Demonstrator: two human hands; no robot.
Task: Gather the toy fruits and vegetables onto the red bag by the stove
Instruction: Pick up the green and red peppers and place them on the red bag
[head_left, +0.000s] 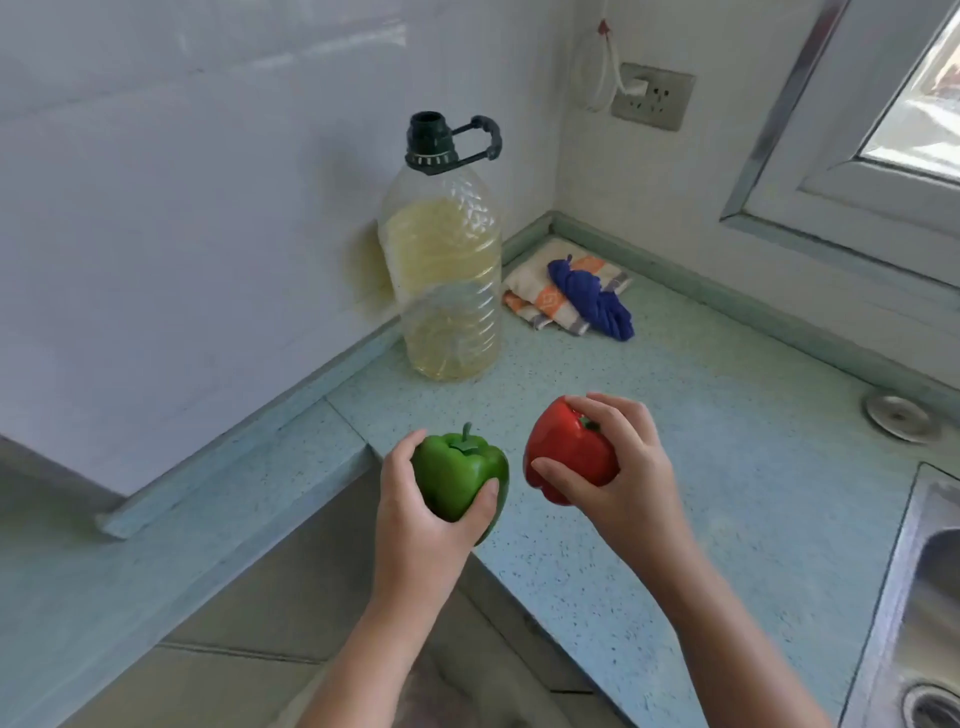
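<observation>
**Toy peppers in both hands, off the counter**

The green toy pepper sits in the left hand, thumb and fingers curled round its sides, stem up. The red toy pepper is gripped from above by the right hand, tilted. Both are held above the speckled counter, near its corner edge, probably for carrying together. Neither red bag nor stove is in view. An oil bottle stands behind.

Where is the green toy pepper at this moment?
In the head view, the green toy pepper sits centre-left, gripped by the left hand, beside the red pepper and nearer than the oil bottle.
</observation>
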